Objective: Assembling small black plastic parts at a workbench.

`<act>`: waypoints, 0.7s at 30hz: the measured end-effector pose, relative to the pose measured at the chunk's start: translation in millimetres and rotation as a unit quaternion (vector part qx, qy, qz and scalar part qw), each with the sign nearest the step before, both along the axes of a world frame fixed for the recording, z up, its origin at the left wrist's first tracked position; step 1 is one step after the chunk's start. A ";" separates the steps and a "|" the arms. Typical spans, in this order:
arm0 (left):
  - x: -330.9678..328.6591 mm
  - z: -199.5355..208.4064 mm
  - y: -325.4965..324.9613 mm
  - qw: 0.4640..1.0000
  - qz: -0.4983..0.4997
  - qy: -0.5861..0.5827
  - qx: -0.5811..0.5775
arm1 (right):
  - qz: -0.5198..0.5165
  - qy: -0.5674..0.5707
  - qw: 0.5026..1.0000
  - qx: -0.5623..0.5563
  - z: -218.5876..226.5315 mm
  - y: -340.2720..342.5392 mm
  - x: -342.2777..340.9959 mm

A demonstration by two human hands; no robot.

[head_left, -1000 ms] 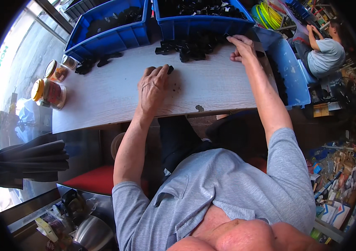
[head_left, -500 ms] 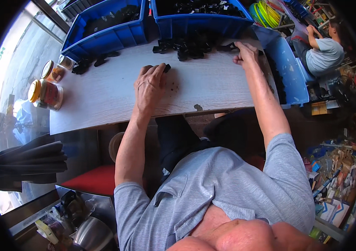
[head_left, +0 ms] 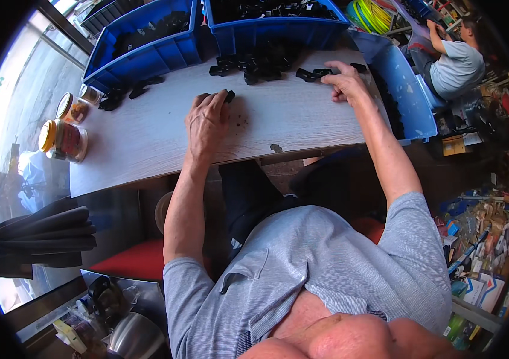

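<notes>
Taking our left hand (head_left: 206, 122) as the clock's centre, with twelve pointing away from us, its fingers grasp a black piece (head_left: 230, 96), whose end pokes out toward one o'clock; such a low grip, over the middle of the tabletop (head_left: 141, 137), probably keeps the piece steady and in sight. Our right hand (head_left: 349, 84) reaches out between two and three, index finger stretched, beside two loose pieces (head_left: 305, 75); whether its fingers touch or pinch one, we cannot tell. The heap (head_left: 257, 67) lies between one and two, against the near wall of the right bin (head_left: 278, 37), perhaps so that either hand can get at it. The left bin (head_left: 165, 64) stands between ten and eleven, with a few strays (head_left: 114, 100) by its near side toward ten. The pale tub (head_left: 413, 105) sits at three, just past the tabletop's end, likely for easy reach, while the jars (head_left: 75, 140) keep near nine, seemingly out of our hands' way
</notes>
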State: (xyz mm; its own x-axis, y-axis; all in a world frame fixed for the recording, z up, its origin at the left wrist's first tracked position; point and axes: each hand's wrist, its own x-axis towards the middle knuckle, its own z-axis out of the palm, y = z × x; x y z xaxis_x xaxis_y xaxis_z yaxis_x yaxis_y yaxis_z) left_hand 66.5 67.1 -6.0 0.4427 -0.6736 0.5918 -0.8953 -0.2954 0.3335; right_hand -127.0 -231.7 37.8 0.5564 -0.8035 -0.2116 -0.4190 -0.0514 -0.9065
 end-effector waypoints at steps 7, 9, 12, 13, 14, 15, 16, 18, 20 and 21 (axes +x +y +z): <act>-0.9 3.0 2.6 0.999 -0.009 0.026 -0.040 | -0.001 0.042 0.999 -0.016 -5.9 -5.8 -3.7; -3.3 5.1 6.9 0.998 -0.008 0.042 -0.048 | -0.020 0.047 0.999 -0.016 -6.5 -0.7 -10.5; -7.3 -1.0 5.5 0.994 -0.028 0.076 -0.075 | 0.013 0.049 0.999 -0.004 -5.6 20.4 -18.2; -10.8 -4.2 0.0 0.990 -0.050 0.096 -0.095 | 0.041 0.059 0.997 -0.005 -4.4 30.2 -21.4; -19.8 -5.1 -7.0 0.985 -0.076 0.107 -0.112 | 0.068 0.069 0.995 -0.005 -3.9 38.4 -23.5; -29.5 -5.7 -16.1 0.979 -0.103 0.119 -0.128 | 0.075 0.067 0.995 -0.002 -2.5 46.7 -21.9; -36.4 -5.0 -27.0 0.980 -0.116 0.107 -0.118 | 0.102 0.076 0.992 0.000 0.5 57.5 -18.0; -48.0 -5.9 -44.9 0.981 -0.138 0.090 -0.106 | 0.136 0.081 0.987 0.005 7.7 83.3 -6.0; -57.1 1.6 -59.9 0.981 -0.171 0.078 -0.054 | 0.152 0.073 0.986 0.008 -0.9 81.5 -3.1; -59.7 3.2 -66.2 0.981 -0.169 0.076 -0.053 | 0.166 0.067 0.984 0.013 -4.6 80.6 -2.1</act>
State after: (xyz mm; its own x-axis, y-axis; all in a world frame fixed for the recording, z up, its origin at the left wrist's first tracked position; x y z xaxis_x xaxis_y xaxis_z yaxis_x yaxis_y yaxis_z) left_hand 6.8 0.9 -2.8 0.2931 -0.7349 0.6115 -0.8735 0.0542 0.4837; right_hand -129.1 -151.1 33.2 0.7528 -0.5757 -0.3190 -0.4994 -0.1838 -0.8467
